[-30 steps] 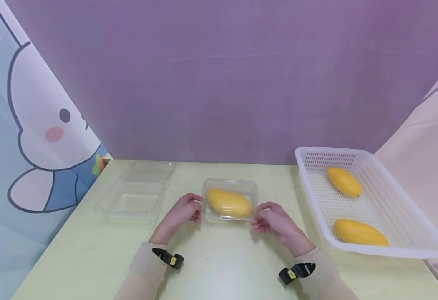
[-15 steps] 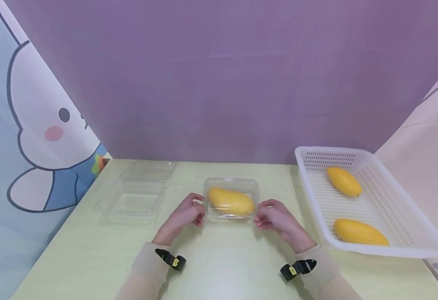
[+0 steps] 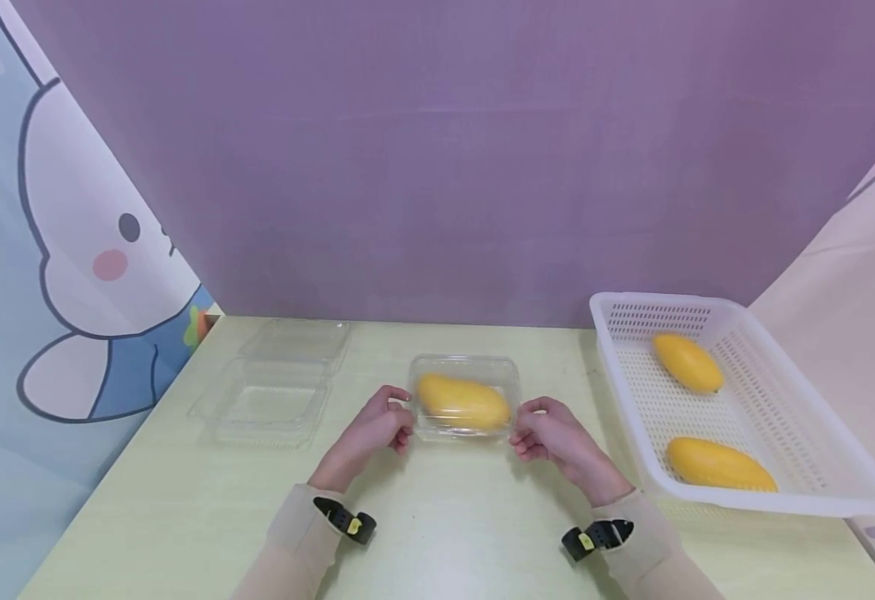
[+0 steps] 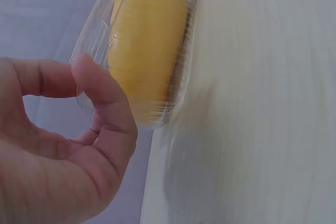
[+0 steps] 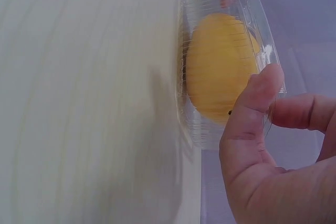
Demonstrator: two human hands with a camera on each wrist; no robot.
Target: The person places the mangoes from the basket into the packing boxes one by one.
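A lidded clear plastic clamshell box sits mid-table in the head view, a yellow mango lying inside it. My left hand pinches the box's rim at its left front corner between thumb and forefinger. At the right front corner, my right hand pinches the rim the same way. Close up in the left wrist view, the ribbed wall of the box stands beside the thumb. Through the plastic in the right wrist view the mango shows a small dark stem spot.
To the right stands a white perforated basket with one mango at its back and another mango near its front. An open clear clamshell box lies on the left of the pale table. A purple panel rises behind.
Both hands and the box with the mango have shifted slightly to the right and away from me. Their grip at the rim looks the same. The basket and open box have not moved.
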